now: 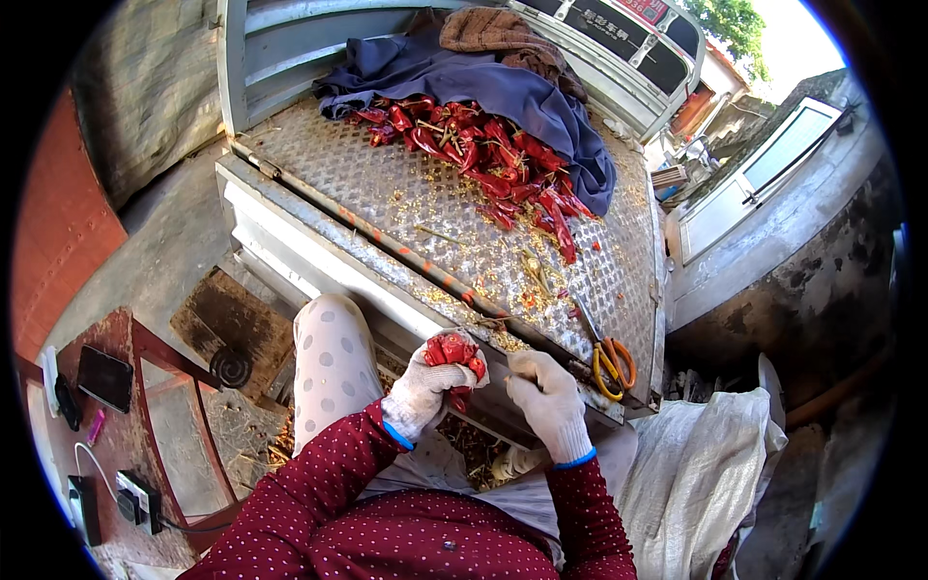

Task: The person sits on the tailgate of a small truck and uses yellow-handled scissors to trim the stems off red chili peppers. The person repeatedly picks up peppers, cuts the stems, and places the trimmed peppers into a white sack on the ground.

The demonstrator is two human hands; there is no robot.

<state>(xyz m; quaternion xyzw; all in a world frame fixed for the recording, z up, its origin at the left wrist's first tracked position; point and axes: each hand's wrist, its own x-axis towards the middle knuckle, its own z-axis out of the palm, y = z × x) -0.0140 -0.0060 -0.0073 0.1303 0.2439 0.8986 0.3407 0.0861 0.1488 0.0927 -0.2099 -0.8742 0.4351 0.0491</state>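
Observation:
My left hand (428,388), in a white knit glove with a blue cuff, grips a bunch of dried red chili peppers (453,349). Just to its right is my right hand (549,402), gloved the same way, its fingers curled in; whether something small is pinched there I cannot make out. Beyond both hands, a heap of dried red chilies (478,148) with pale stems lies on the truck's tread-plate bed (326,156). Scissors (607,355) with orange and yellow handles rest at the bed's right corner, near my right hand.
Dark blue cloth (471,80) and a brown blanket (500,36) partly cover the heap. Loose seeds and stem bits are scattered over the bed. At right stands a white woven sack (696,464). A red-brown wooden stand (109,333) at left holds a phone (105,378) and chargers.

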